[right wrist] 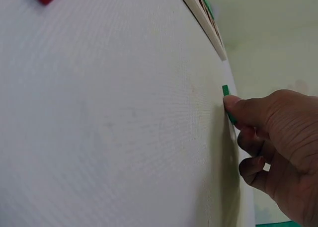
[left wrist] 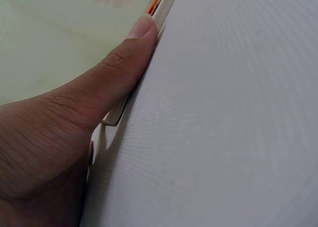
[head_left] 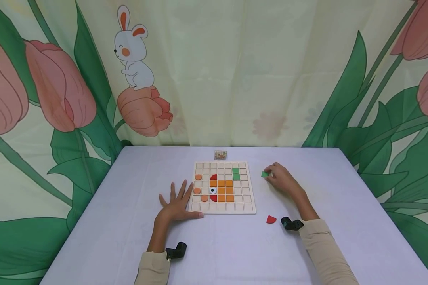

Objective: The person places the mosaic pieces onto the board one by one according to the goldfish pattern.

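Note:
A square wooden grid board [head_left: 245, 206] lies flat on the table, with several orange square tiles [head_left: 221, 190], two red quarter-round tiles [head_left: 213, 177], a white eye disc [head_left: 213, 190], round peach tiles [head_left: 198, 177] and two green tiles [head_left: 235, 170] in its cells. My left hand [head_left: 176, 206] spreads its fingers at the board's lower left corner, thumb along the front edge. In the left wrist view that thumb [left wrist: 119, 63] lies against the board's side. To the right of the board, my right hand [head_left: 281, 178] pinches a green tile [right wrist: 226, 90] between thumb and fingers.
A loose red quarter-round tile [head_left: 271, 219] lies on the table right of the board's front corner. Behind the board stands a small picture card [head_left: 220, 155]. A printed curtain [head_left: 228, 79] hangs past the table's far edge. Each wrist carries a black camera [head_left: 291, 223].

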`<state>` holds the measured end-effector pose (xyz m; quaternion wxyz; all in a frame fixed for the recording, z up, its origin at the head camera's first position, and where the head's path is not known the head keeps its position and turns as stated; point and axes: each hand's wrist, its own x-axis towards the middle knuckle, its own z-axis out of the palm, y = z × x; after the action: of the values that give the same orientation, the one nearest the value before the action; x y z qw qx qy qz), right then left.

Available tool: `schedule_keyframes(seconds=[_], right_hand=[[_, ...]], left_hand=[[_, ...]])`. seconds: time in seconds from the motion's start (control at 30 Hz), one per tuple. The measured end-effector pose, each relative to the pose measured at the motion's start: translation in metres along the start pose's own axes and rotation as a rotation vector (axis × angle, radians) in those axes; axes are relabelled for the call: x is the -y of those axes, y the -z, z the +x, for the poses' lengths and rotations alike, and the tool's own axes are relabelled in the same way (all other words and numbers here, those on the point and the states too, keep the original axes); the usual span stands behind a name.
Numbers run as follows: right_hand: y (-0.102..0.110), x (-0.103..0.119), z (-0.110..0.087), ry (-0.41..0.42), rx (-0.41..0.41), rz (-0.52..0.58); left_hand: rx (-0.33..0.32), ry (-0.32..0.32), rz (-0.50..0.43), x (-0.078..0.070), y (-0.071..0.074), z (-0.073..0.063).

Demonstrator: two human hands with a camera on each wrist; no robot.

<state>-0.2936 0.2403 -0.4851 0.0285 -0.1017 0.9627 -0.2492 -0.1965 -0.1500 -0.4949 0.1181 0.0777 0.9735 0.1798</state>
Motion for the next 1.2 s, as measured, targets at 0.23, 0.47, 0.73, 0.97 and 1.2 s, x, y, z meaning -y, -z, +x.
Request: schedule_keyframes(seconds=[0.23,0.47,0.73,0.97,1.2], right_hand=[[-0.004,0.002,0.001,0.042,-0.01,0.003],[-0.007,0.005,0.002,0.062,0.0,-0.013],[-0.011,0.008,0.002,0.088,0.006,0.0],[-0.013,0.01,0.004,0.119,-0.008,0.014],[-0.015,0.018,0.006,0.143,-0.014,0.049]], left_hand=[[-0.004,-0.003,-0.006,0.0,-0.001,0.0],[-0.003,-0.002,-0.011,-0.003,0.002,-0.003],[-0.005,0.003,-0.003,-0.001,0.0,-0.001],[-0.005,0.003,0.003,-0.001,0.0,-0.001],[-0.001,0.005,-0.003,-0.001,0.0,0.0]])
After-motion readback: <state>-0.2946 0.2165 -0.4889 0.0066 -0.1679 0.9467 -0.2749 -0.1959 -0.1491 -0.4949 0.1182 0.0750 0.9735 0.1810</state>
